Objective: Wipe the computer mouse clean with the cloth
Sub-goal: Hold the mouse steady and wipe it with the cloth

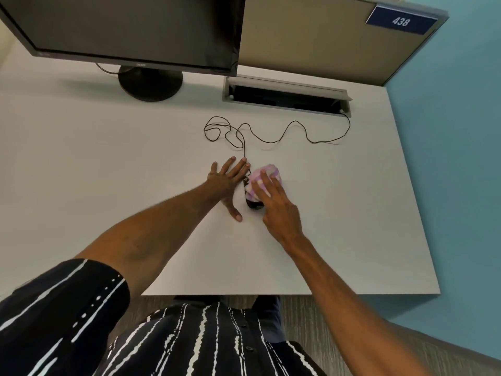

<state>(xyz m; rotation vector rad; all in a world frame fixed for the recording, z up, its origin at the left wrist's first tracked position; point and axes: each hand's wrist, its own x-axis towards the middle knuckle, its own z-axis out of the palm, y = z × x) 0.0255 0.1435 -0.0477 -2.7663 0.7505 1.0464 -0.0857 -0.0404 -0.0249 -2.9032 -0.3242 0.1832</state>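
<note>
A black wired computer mouse (254, 204) lies on the white desk (108, 164), mostly covered by a pink and white cloth (267, 172). My right hand (279, 210) presses the cloth down onto the mouse with its fingers spread over the fabric. My left hand (227, 180) lies flat on the desk against the mouse's left side, fingers stretched out and thumb pointing back toward me. Only the mouse's near end and a strip of its left edge show. Its thin black cable (271, 137) loops away over the desk.
A black monitor (122, 28) on a round stand (150, 82) is at the back left. An open cable hatch (287, 96) sits in the desk behind the mouse, and the cable runs into it. A beige partition with a blue sign reading 438 (401, 20) rises behind.
</note>
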